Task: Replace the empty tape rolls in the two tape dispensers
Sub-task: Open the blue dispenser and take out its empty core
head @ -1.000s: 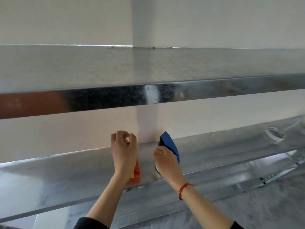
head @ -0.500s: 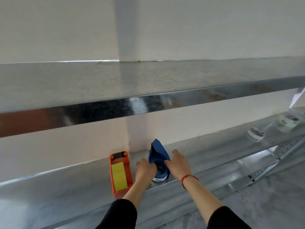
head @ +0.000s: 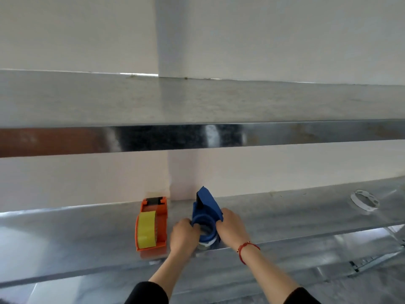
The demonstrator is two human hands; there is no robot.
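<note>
A blue tape dispenser [head: 207,205] stands on the metal shelf [head: 295,218] with its pointed end toward the wall. My left hand [head: 184,236] grips its round hub from the left. My right hand [head: 231,229] clasps its right side. A roll sits in the hub between my hands, mostly hidden. To the left, an orange tape dispenser [head: 153,227] lies on the shelf and holds a yellow tape roll [head: 146,229]. An empty white tape ring [head: 364,200] lies far right on the same shelf.
A second metal shelf [head: 197,132] runs across above, close over the working space. A white wall with a vertical corner column [head: 182,176] backs the shelves. Lower metal rails [head: 372,260] show at the bottom right.
My left hand has left the orange dispenser and moved onto the blue one. Both hands now hold the blue dispenser, and the view has shifted so the orange dispenser is uncovered.
</note>
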